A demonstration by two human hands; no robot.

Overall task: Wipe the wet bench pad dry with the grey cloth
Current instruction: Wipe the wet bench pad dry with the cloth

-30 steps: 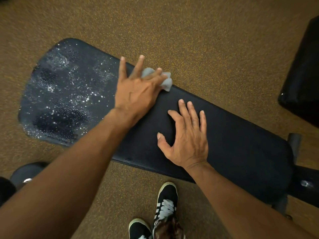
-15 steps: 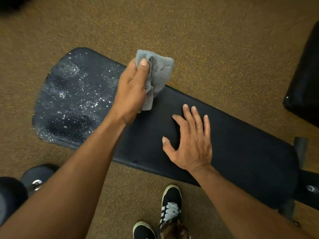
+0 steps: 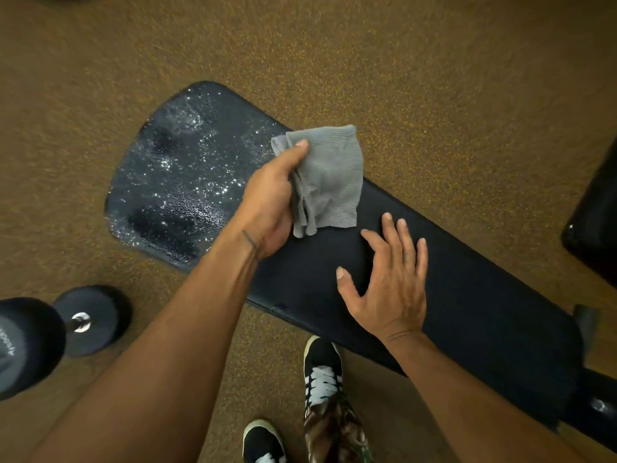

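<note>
While pad (image 3: 467,295) wet — cloth (image 3: 330,182) in left hand (image 3: 270,198).

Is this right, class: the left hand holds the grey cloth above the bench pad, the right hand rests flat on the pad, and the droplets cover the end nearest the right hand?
Not quite. The head view shows the droplets on the bench pad at the far end, beyond the left hand holding the grey cloth; the pad by the right hand looks dry.
</note>
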